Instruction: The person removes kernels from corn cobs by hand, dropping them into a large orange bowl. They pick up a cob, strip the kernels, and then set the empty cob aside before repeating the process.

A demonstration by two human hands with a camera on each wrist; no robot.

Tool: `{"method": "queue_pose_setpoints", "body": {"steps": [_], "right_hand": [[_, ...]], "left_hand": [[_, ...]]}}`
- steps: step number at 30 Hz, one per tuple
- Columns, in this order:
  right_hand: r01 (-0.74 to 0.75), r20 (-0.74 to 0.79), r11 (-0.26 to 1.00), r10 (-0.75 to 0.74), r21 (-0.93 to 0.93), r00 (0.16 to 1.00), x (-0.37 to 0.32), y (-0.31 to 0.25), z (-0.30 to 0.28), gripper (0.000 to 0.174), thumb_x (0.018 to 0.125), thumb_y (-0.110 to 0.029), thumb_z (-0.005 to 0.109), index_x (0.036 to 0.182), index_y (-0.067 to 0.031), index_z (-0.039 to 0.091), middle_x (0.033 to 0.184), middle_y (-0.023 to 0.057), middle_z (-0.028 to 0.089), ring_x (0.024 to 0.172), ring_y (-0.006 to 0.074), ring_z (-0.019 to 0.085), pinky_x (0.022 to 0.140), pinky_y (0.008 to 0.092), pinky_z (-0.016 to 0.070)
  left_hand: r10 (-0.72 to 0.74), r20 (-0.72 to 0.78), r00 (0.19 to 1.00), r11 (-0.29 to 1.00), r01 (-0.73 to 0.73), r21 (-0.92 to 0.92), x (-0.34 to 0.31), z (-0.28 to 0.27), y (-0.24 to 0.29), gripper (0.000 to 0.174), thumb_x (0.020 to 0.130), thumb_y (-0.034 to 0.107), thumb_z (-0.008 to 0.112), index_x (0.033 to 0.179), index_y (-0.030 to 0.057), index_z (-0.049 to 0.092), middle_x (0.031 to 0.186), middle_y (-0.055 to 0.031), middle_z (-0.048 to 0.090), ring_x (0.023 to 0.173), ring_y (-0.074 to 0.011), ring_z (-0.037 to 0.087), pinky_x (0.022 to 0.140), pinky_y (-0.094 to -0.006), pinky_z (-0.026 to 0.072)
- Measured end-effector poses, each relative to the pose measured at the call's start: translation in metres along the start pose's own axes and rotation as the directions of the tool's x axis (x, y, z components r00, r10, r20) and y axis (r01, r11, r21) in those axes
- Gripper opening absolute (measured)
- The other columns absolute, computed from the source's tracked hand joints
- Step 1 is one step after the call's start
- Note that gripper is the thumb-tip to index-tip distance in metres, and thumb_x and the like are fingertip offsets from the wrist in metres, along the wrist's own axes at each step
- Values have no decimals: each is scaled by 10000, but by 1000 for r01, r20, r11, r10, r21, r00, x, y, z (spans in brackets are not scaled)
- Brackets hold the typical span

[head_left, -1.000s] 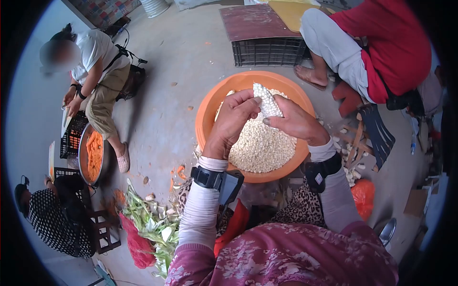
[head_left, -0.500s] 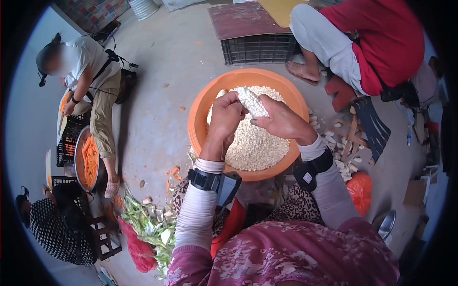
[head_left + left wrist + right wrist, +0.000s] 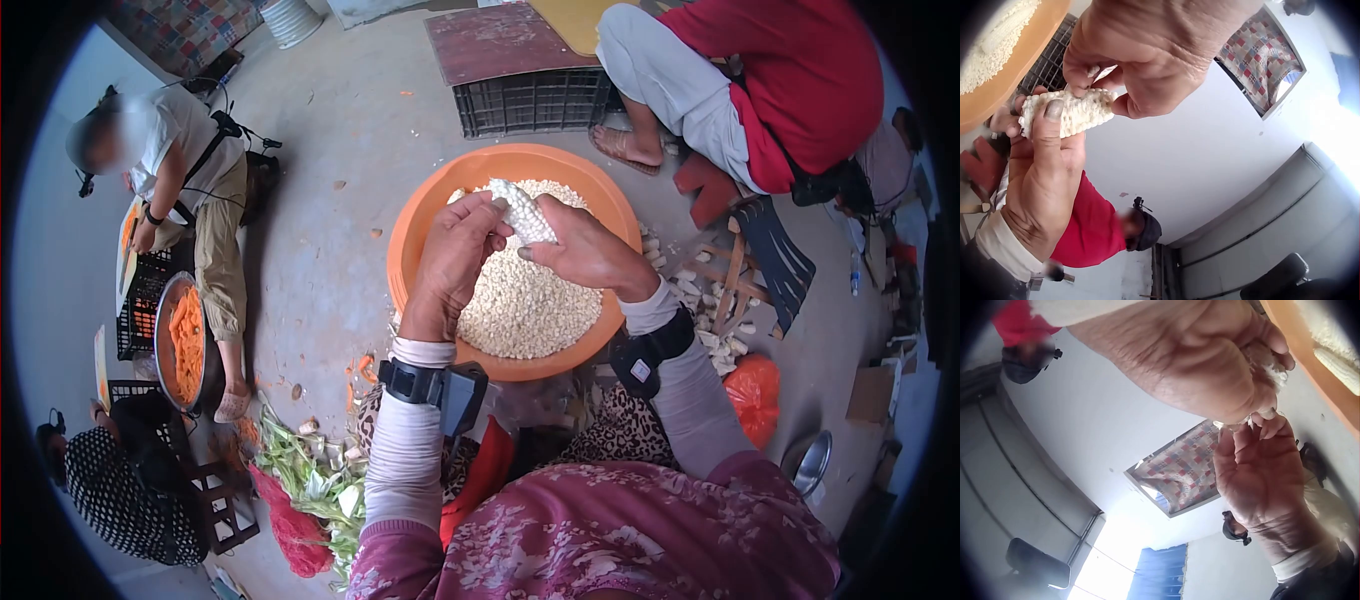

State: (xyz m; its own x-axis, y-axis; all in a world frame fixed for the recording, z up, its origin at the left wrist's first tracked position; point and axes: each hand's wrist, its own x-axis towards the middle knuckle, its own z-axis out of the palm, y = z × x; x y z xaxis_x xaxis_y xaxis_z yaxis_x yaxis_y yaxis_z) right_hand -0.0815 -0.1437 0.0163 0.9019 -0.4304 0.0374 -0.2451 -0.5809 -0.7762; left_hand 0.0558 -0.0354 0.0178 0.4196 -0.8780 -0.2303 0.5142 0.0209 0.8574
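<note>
A cob of white corn (image 3: 525,215) is held above a wide orange basin (image 3: 413,215) that contains a heap of loose white kernels (image 3: 540,300). The right hand (image 3: 592,248) grips the cob's near end, its thumb lying along the kernels in the left wrist view. At the cob's other end is the left hand (image 3: 458,255), fingers bent, with thumb and fingertips touching the tip. In the left wrist view a loose kernel (image 3: 1093,71) shows between the left hand's (image 3: 1141,56) fingers. The right hand (image 3: 1210,369) hides most of the cob in the right wrist view.
A black crate (image 3: 530,100) stands behind the basin, near a seated person in red (image 3: 800,90). Bare cobs (image 3: 715,345) and an orange bag (image 3: 752,400) lie at the right. Husks (image 3: 320,480) and a bowl of orange shreds (image 3: 160,345) are at the left.
The head view has shifted, moving the basin and people slightly left. Both hands still hold the cob; the left fingers have moved a little on its tip.
</note>
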Motion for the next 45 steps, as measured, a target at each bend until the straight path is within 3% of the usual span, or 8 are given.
{"method": "queue_pose_setpoints", "body": {"steps": [6,14,24,28,31,36,39,45], "right_hand": [[-74,70,996,77,-50,995,0,-17,-4,374,782,-123,629,1009,82,415,979,274,522,953,399,540,794,415,420],[-25,7,990,26,-141,1000,-2,-8,14,320,772,-73,624,962,69,410,934,273,514,917,430,521,772,438,413],[-44,68,998,48,-52,997,-2,-16,6,330,780,-98,630,975,85,437,952,277,552,953,414,557,789,433,441],[-39,68,999,37,18,997,2,-5,4,359,783,-130,633,1005,78,441,974,278,551,956,403,562,793,411,441],[-19,74,996,13,85,997,3,-4,-1,397,793,-139,611,1083,71,440,1018,239,557,948,332,583,801,382,446],[-57,231,882,-61,468,971,0,-15,-15,469,803,-140,574,1211,34,420,1039,69,544,909,145,525,769,301,450],[-193,368,806,-33,560,929,0,-9,-16,478,811,-149,567,1231,20,414,1033,38,523,897,92,496,752,244,436],[-131,359,779,-126,612,925,-4,-10,-19,528,797,-136,548,1270,29,380,1052,37,505,915,72,474,771,224,420]], "left_hand": [[-11,-23,1000,1000,11,-6,-1,-1,3,101,856,71,513,887,15,591,729,-27,580,607,-70,515,557,-182,433],[5,-127,992,978,21,206,5,-3,-9,159,785,35,425,753,-4,576,689,-40,556,624,-113,497,589,-251,397],[88,-159,983,961,-42,273,-3,4,-9,245,775,-52,401,905,-16,605,799,-42,608,656,-92,533,614,-217,441],[48,-59,997,979,-35,202,-4,-2,0,209,783,-46,453,904,-14,621,770,-43,601,649,-94,521,598,-219,417],[12,1,1000,998,-12,57,-5,-7,5,172,838,7,479,946,-7,613,788,-39,606,654,-94,540,611,-217,444],[-14,86,996,992,24,-121,-8,-7,11,167,909,144,539,991,13,606,778,-16,603,649,-75,553,609,-193,468],[-38,77,996,996,44,-74,-9,-6,13,166,894,160,580,982,21,608,764,2,594,638,-61,550,582,-178,461],[-44,157,987,998,49,-31,-8,-9,10,123,856,127,632,941,41,609,747,18,586,627,-51,544,567,-173,457]]}}
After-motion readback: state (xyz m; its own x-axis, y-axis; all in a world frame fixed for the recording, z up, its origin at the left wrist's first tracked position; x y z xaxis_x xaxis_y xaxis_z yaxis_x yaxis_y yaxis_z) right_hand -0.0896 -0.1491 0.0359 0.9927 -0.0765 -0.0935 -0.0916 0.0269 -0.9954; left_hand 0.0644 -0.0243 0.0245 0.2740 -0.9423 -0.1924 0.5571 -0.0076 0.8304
